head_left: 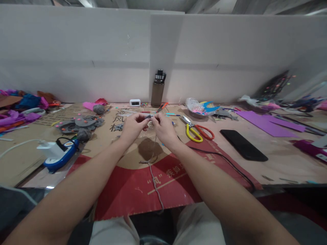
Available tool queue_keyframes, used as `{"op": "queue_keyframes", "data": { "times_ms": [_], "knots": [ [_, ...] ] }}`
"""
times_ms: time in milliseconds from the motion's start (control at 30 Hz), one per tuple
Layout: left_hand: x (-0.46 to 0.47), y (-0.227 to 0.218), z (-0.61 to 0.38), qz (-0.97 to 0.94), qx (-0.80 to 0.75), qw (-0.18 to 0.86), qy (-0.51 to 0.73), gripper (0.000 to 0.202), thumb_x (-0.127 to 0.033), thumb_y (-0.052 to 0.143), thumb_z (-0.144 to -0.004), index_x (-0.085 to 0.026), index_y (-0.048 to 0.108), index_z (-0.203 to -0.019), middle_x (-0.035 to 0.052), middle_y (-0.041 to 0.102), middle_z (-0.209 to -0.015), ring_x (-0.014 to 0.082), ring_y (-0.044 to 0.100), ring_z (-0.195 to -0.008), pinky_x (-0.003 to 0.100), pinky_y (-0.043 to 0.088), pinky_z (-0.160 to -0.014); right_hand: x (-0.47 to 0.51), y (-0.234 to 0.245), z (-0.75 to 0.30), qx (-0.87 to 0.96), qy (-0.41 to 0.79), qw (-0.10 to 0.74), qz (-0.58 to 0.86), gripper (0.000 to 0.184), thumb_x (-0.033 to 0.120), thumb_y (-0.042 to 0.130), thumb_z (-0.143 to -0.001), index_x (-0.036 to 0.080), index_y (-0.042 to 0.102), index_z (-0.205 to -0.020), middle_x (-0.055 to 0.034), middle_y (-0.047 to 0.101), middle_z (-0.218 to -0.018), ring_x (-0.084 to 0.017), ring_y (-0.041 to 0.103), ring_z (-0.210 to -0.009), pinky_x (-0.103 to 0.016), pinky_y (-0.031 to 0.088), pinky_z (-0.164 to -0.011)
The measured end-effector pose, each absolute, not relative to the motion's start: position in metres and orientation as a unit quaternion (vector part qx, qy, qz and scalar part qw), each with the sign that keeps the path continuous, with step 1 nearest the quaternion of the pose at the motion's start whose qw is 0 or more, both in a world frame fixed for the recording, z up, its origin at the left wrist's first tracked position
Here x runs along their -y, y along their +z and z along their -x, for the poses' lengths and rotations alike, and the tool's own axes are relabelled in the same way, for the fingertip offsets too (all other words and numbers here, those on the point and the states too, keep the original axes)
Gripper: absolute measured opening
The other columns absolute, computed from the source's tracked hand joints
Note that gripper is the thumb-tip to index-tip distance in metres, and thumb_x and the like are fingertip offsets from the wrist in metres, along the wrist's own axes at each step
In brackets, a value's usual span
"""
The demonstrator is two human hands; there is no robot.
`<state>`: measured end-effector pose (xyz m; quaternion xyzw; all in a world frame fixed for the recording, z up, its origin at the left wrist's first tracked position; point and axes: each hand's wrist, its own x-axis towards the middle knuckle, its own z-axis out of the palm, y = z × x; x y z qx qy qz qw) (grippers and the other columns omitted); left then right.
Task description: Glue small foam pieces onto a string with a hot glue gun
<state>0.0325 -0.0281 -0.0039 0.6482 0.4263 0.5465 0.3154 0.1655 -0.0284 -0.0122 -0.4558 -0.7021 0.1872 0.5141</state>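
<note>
Above the middle of the cardboard sheet (120,200), my left hand (134,127) and my right hand (163,127) meet at the fingertips. Both are closed in a pinch on a small grey piece (149,116), which looks like yarn or felt; the fingers partly hide it. From my right hand a thin strand hangs down. Grey yarn (154,180) lies on the cardboard below and runs to its front edge. Scissors (195,131) with one yellow and one red handle lie with their blades spread, just right of my right hand.
A blue power strip (60,163) with a white plug, grey felt pieces and yarn balls (84,135) lie left. A dark bottle (157,90) and small white clock (135,102) stand behind. Right are a bowl (199,114), black phone (243,144), purple sheets (268,126) and a black cable (227,158).
</note>
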Motion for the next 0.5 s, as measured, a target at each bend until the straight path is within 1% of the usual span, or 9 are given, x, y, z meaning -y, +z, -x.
{"op": "queue_keyframes", "data": {
  "times_ms": [233, 500],
  "knots": [
    [0.0270, -0.0047, -0.0320, -0.625, -0.415, 0.353, 0.559, 0.019, -0.030, 0.065, -0.071, -0.014, 0.064, -0.079, 0.0013, 0.061, -0.063, 0.0094, 0.055, -0.054, 0.023, 0.048, -0.053, 0.0293, -0.0114, -0.1656, 0.702, 0.183, 0.511, 0.462, 0.019, 0.030, 0.045, -0.085, 0.019, 0.049, -0.069, 0.0016, 0.051, -0.065, -0.012, 0.044, -0.063, -0.025, 0.029, -0.060],
    [0.0251, -0.0057, -0.0310, -0.613, -0.390, 0.392, 0.565, 0.017, -0.029, 0.064, -0.071, -0.014, 0.064, -0.079, 0.0012, 0.059, -0.061, 0.0094, 0.054, -0.053, 0.023, 0.047, -0.053, 0.0309, -0.0098, -0.1658, 0.703, 0.185, 0.507, 0.462, 0.020, 0.030, 0.046, -0.084, 0.019, 0.047, -0.068, 0.0026, 0.048, -0.064, -0.012, 0.041, -0.061, -0.026, 0.029, -0.059]
  ]
}}
